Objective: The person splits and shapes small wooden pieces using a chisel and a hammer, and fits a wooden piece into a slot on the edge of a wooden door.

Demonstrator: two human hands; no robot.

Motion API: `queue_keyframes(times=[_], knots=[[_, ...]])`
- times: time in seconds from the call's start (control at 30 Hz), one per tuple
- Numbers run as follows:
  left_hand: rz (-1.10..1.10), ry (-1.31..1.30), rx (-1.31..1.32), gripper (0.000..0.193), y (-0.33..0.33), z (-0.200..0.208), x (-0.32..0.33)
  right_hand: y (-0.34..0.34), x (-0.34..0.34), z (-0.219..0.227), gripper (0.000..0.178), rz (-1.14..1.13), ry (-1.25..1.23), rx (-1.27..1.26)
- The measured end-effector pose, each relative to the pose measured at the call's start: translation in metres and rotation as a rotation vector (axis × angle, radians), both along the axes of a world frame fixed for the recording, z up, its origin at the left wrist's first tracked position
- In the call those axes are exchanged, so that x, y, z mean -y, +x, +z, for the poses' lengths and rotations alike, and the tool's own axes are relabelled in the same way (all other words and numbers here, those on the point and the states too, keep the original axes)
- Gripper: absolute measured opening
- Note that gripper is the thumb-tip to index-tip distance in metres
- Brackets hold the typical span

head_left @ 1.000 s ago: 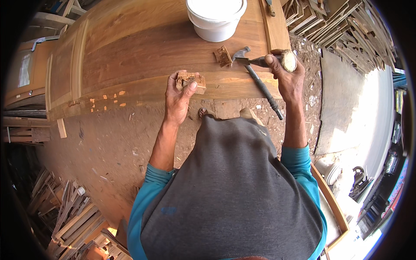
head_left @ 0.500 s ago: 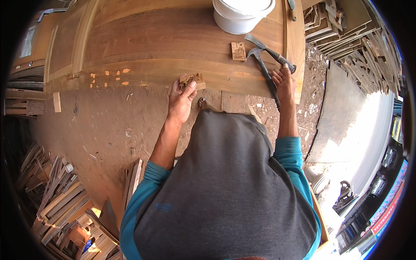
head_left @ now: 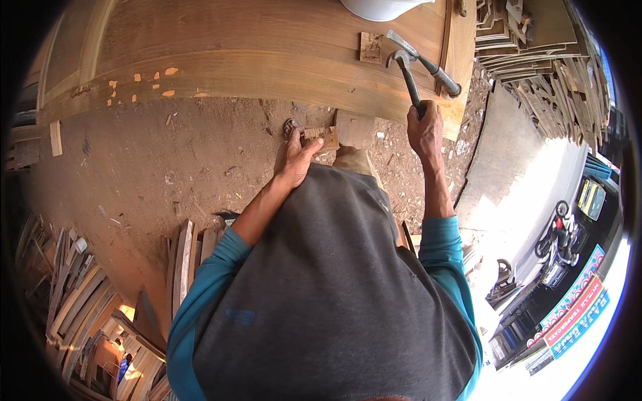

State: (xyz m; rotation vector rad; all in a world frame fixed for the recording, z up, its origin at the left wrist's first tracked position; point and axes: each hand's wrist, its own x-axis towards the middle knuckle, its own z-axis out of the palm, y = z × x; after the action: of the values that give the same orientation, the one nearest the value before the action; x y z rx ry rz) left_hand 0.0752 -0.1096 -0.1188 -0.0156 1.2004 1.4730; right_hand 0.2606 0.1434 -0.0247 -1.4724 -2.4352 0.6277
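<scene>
My left hand [head_left: 297, 160] grips a small wooden block [head_left: 325, 138] with a rough, chipped face, held in front of my body off the table's near edge. My right hand [head_left: 426, 130] is wrapped round the dark handle of a claw hammer [head_left: 408, 75], whose head rests on or just above the wooden panel. Beside the hammer lies a chisel [head_left: 428, 65] with a flat metal blade and a dark handle. A second small wood block [head_left: 371, 47], rough on top, sits left of the chisel.
A large brown wooden panel [head_left: 234, 47] bears orange filler patches [head_left: 156, 76] near its edge. At the top stands a white bucket [head_left: 384, 8]. Stacked boards [head_left: 528, 40] are at the far right, timber offcuts [head_left: 87, 301] at the lower left. Dirt floor [head_left: 147, 160] lies below.
My right hand has left the chisel and taken the hammer by its handle. My left hand has brought its block nearer my body. The view has shifted.
</scene>
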Motion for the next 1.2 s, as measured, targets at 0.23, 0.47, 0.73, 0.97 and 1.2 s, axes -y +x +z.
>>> queue_keyframes(times=[0.23,0.47,0.73,0.97,1.2], knots=[[0.005,-0.039,-0.258,0.048,0.022,-0.016,0.0,0.023,0.102,0.034,0.04,-0.098,-0.46,-0.085],[0.137,-0.017,-0.211,0.048,0.049,0.004,-0.006,0.053,0.151,0.022,0.044,-0.015,-0.588,0.03],[0.261,-0.049,-0.403,0.043,0.069,-0.01,-0.006,0.074,0.162,0.002,0.036,0.156,-0.475,-0.073],[0.385,-0.041,-0.354,0.039,0.073,-0.022,0.004,0.071,0.156,0.019,0.037,0.245,-0.363,-0.131],[0.358,-0.018,-0.327,0.041,0.072,-0.013,0.007,0.073,0.158,0.013,0.03,0.428,-0.181,-0.253]])
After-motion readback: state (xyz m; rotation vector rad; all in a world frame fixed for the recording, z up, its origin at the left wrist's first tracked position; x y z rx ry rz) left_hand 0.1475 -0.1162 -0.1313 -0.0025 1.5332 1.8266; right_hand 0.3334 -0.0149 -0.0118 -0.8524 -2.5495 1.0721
